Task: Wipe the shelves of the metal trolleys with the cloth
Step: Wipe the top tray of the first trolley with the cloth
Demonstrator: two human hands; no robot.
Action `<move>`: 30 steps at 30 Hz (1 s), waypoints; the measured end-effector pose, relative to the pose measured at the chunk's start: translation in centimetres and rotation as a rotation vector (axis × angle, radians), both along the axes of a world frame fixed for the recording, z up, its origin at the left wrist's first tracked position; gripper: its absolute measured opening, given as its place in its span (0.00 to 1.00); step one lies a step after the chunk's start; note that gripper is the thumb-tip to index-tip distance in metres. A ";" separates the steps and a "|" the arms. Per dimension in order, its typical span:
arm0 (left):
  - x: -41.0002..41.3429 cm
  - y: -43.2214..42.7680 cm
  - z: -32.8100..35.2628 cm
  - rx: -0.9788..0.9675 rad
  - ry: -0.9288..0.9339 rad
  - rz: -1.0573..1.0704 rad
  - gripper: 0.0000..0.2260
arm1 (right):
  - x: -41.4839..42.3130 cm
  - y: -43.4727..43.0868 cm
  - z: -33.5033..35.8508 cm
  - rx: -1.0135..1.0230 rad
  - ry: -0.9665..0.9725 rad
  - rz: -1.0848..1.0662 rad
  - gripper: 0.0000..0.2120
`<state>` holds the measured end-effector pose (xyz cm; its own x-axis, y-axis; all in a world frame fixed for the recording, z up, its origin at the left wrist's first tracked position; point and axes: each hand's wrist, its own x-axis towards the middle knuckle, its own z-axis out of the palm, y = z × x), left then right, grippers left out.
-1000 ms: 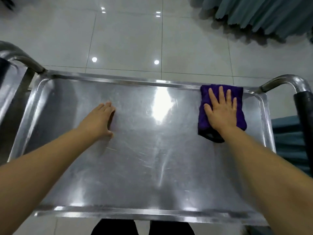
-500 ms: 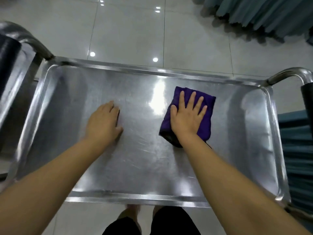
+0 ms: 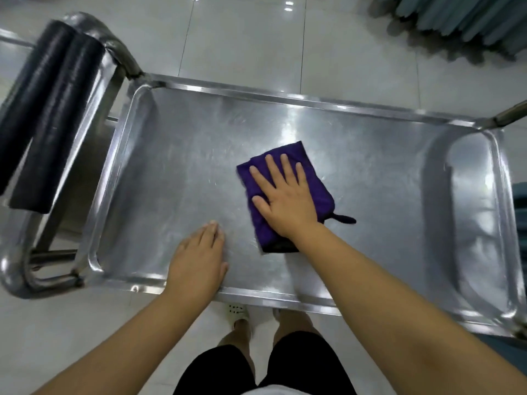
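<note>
The metal trolley's top shelf [image 3: 385, 172] is a shiny steel tray with a raised rim, seen from above. A folded purple cloth [image 3: 319, 181] lies near the shelf's middle. My right hand [image 3: 282, 198] presses flat on the cloth, fingers spread and pointing away from me. My left hand [image 3: 196, 260] rests flat on the bare steel near the front rim, just left of the cloth, holding nothing.
A black-padded push handle [image 3: 48, 109] on a steel tube rises at the trolley's left end. Another steel handle tube [image 3: 510, 112] shows at the far right corner. Teal curtain folds [image 3: 462, 15] hang at the back right. My legs and a sandal [image 3: 238, 312] stand on pale floor tiles.
My right hand slid the cloth from the far right corner toward the middle and nearer to me. My left hand drew back toward the front rim. My view tilted further down.
</note>
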<state>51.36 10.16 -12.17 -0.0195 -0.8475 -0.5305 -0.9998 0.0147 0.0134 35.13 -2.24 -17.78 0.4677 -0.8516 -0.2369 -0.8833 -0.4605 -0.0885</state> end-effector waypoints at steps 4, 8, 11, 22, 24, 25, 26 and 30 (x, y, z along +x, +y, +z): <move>-0.1 0.4 0.1 0.020 -0.016 -0.017 0.31 | -6.9 -2.0 0.5 -0.008 0.050 -0.228 0.28; -0.4 0.7 -0.1 0.005 -0.021 -0.005 0.31 | -14.6 -2.5 0.9 -0.025 0.078 -0.469 0.28; -0.5 1.0 -0.1 -0.025 -0.018 -0.004 0.30 | -18.9 -0.6 1.3 -0.023 0.072 -0.639 0.28; 0.6 1.8 -1.1 -0.134 0.088 -0.011 0.29 | -9.2 5.2 1.1 0.010 0.055 -0.888 0.32; 1.0 2.0 -1.4 -0.135 0.124 -0.007 0.29 | -4.5 5.4 0.7 0.009 0.058 -0.721 0.32; 1.3 2.3 -1.4 -0.137 0.133 -0.009 0.29 | -2.1 5.7 0.6 0.009 0.055 -0.625 0.33; 1.7 2.5 -1.2 -0.155 0.135 -0.011 0.28 | 0.2 6.1 0.5 0.010 0.045 -0.525 0.33; 4.0 5.1 -0.5 -0.275 0.110 0.026 0.21 | 6.6 9.5 0.2 0.044 0.003 -0.177 0.33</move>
<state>55.37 15.24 -12.70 -0.0407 -0.9600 -0.2772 -0.9927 0.0073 0.1206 41.76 7.22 -17.56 0.3102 -0.9094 -0.2769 -0.9506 -0.2931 -0.1024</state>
